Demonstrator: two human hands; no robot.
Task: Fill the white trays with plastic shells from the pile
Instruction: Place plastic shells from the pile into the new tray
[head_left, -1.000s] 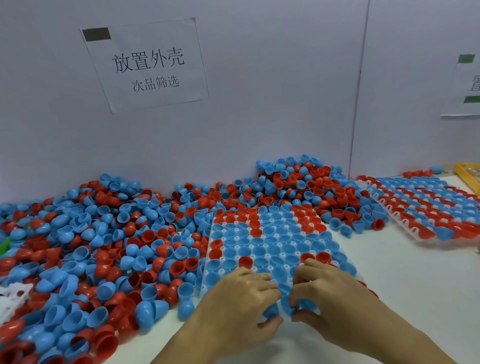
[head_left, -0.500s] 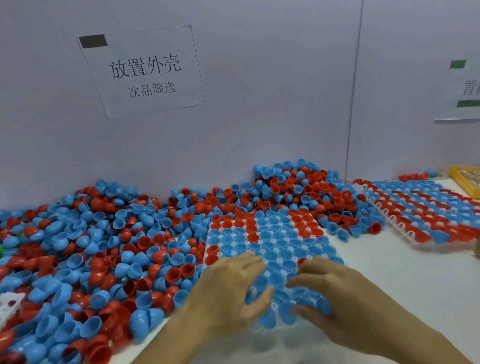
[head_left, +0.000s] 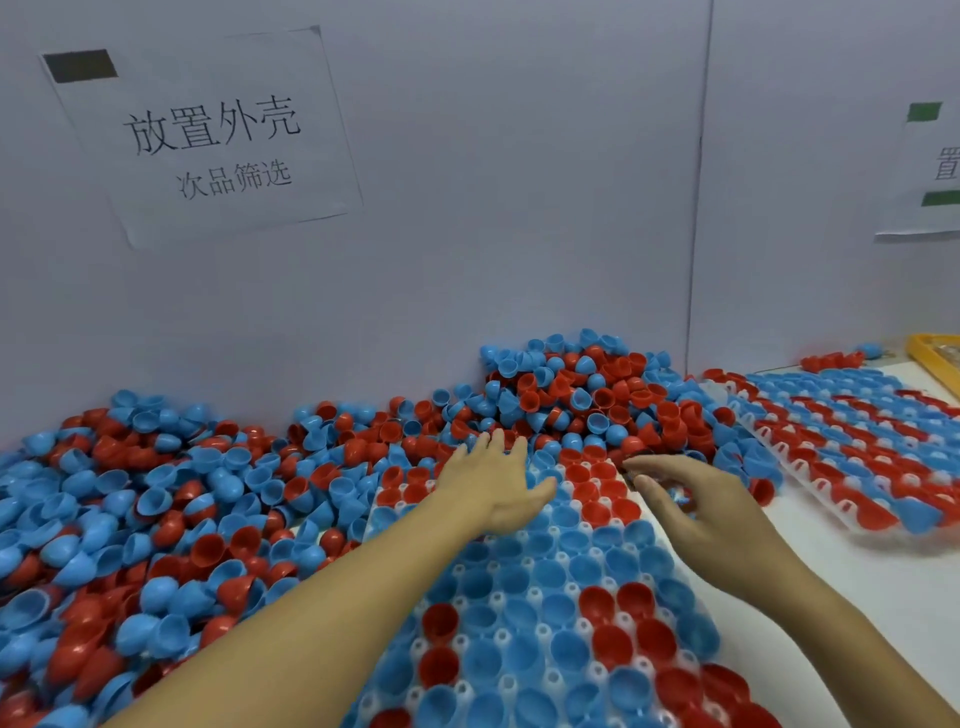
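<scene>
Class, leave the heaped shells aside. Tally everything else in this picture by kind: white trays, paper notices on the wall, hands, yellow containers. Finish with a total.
White trays: 2, near tray and right tray
Paper notices: 2, left notice and right notice
Hands: 2, left hand and right hand
Yellow container: 1
Total: 7

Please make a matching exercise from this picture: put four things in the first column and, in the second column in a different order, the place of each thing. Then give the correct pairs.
Column 1
1. left hand
2. paper sign
3. yellow bin
4. second filled tray

Column 2
A. on the wall, upper left
B. far right edge of the table
C. flat over the far end of the near tray, fingers toward the pile
D. on the table, right of the near tray

Pairs: 1-C, 2-A, 3-B, 4-D
</scene>
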